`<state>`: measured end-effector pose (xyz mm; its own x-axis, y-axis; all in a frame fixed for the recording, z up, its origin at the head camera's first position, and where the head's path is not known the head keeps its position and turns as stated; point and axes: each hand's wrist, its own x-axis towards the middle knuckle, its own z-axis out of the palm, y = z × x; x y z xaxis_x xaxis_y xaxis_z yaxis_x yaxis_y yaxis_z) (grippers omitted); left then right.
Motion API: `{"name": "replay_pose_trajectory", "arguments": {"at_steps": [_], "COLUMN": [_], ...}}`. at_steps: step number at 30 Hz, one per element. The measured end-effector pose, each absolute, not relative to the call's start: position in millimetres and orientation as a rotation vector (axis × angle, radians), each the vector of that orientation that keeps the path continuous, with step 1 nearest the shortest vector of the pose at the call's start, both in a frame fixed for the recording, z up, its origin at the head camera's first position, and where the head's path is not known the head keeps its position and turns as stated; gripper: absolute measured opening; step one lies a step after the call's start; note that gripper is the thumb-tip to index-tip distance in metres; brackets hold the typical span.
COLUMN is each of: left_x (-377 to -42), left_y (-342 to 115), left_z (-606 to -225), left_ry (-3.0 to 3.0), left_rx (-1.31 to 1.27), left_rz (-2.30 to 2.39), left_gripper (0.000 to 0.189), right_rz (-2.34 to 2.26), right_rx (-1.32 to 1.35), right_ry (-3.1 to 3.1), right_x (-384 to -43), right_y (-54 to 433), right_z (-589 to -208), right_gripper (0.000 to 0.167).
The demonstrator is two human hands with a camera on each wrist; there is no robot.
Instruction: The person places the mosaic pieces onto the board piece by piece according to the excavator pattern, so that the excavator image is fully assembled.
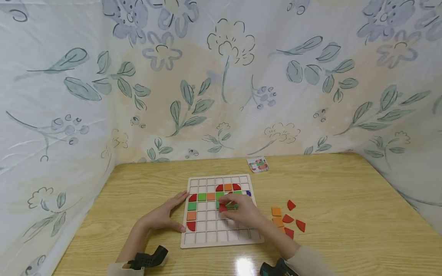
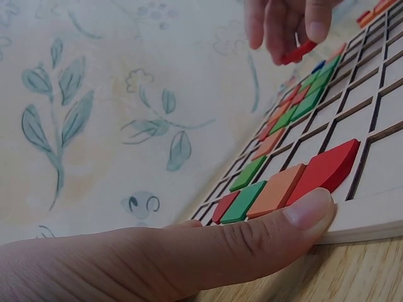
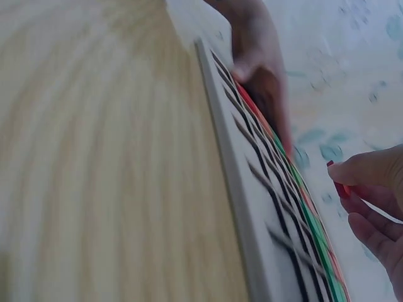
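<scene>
A wooden grid board (image 1: 221, 236) lies on the table, with coloured tiles set in some of its squares. My left hand (image 1: 159, 215) rests along the board's left edge, thumb near the front corner and fingers stretched toward the back. In the left wrist view that thumb (image 2: 277, 221) lies beside a red tile (image 2: 326, 170) with a curved side. Over the middle of the board, my right hand (image 1: 244, 211) pinches a red tile (image 1: 223, 208) between thumb and fingertips. The right wrist view shows this held tile (image 3: 340, 187) raised above the board. My right hand hides some tiles beneath it.
Right of the board lie loose red quarter-round tiles (image 1: 300, 225) and orange square tiles (image 1: 276, 211). A small printed pattern card (image 1: 258, 164) lies behind the board. Floral cloth (image 1: 228, 96) hangs at the table's back and sides.
</scene>
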<state>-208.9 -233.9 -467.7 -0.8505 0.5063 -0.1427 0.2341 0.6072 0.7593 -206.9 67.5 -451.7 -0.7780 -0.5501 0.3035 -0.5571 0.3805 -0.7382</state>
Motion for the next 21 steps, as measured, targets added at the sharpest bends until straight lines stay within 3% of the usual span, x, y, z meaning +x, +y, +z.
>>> {"name": "replay_pose_trajectory", "arguments": {"at_steps": [11,21], "left_x": [-209.6,-209.3], "left_y": [-235.5,-234.8], "left_z": [-466.1,-463.8], "left_ry": [2.496,2.483], "left_rx": [0.599,0.642], "left_rz": [1.106,1.122], "left_gripper": [0.106,0.103], "right_rz": [1.422,1.187], "right_rx": [1.262,1.222], "right_ry": [-2.61,-2.74], "right_x": [-191.9,-189.0], "right_y": [13.3,2.6], "right_z": [-457.8,-462.3], "right_gripper": [0.031,0.031]}}
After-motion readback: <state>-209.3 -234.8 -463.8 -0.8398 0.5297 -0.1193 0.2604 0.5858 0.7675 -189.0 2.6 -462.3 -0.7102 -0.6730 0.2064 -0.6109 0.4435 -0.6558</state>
